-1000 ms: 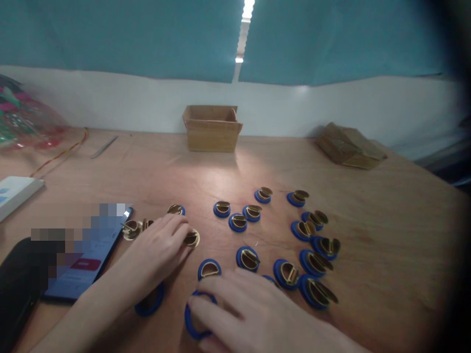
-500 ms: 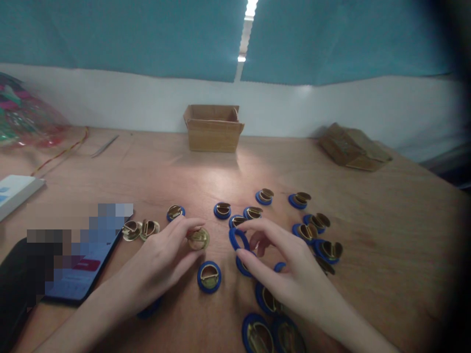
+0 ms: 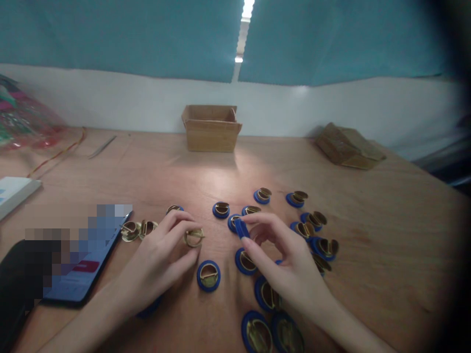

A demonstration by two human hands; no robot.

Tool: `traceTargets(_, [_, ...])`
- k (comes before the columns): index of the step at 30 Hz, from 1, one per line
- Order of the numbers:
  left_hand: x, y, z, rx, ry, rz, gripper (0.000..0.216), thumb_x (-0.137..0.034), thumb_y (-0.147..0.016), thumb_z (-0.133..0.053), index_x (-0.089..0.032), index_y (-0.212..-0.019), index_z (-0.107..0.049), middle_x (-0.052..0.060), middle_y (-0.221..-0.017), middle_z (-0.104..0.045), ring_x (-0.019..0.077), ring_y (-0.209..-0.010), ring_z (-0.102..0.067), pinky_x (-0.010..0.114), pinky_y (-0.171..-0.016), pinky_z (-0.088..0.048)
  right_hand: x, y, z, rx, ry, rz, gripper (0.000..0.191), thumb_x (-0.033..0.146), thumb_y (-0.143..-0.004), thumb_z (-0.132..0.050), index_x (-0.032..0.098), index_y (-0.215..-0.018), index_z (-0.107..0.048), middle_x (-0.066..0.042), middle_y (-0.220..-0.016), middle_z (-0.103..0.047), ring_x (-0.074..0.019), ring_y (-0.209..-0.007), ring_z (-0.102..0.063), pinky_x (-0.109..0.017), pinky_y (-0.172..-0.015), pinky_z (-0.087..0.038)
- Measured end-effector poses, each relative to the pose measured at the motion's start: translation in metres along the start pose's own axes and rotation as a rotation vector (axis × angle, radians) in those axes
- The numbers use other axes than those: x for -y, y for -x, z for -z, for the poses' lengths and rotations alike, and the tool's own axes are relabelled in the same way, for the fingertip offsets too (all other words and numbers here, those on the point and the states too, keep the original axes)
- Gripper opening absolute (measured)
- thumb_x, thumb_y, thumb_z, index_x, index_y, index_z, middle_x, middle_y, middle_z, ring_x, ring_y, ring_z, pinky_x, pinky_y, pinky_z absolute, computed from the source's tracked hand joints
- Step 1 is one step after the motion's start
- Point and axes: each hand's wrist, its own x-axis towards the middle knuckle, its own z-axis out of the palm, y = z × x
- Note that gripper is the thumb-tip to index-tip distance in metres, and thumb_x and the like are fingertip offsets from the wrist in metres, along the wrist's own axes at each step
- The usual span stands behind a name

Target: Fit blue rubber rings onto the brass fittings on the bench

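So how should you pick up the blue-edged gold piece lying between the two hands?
I'd pinch the gold piece by opposite edges of its blue rim, coming from above. It's round and seems to lie flat, with a gap all around it, so both edges look reachable. Best leave the thin bar across its middle alone.

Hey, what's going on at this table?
A person is working bare-handed. The left hand holds a small round gold-coloured metal piece, and the right hand pinches a blue ring, the two parts not touching. Blue-rimmed gold pieces lie on the wooden table; two rimless ones lie near a flat black-edged phone. An open brown cardboard box stands behind.
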Motion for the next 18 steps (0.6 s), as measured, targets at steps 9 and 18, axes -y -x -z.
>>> traceTargets(9, [0.013,0.0,-0.011,0.131,-0.277,0.103,0.015,-0.028,-0.095,-0.05,-0.017,-0.098,-0.059,0.009,-0.097,-0.064,0.0276,-0.09,-0.062,0.047,-0.081,-0.05,-0.012,-0.006,0.002,-0.136,-0.151,-0.144,0.016,0.033,-0.094,-0.056,0.025,-0.107,-0.056,-0.003,-0.102,-0.064,-0.0175,-0.09,-0.063,-0.029,-0.073,-0.054])
traceTargets(18, [0.008,0.0,0.019,0.105,-0.13,0.085,0.033,-0.035,-0.091,-0.056,-0.022,-0.121,-0.05,0.008,-0.117,-0.057,0.023,-0.099,-0.061,0.038,-0.084,-0.05,-0.018,-0.007,0.003,-0.047,-0.013,-0.16,0.032,0.034,-0.097,-0.049,0.025,-0.127,-0.051,-0.006,-0.113,-0.059,-0.021,-0.098,-0.06,-0.037,-0.084,-0.053])
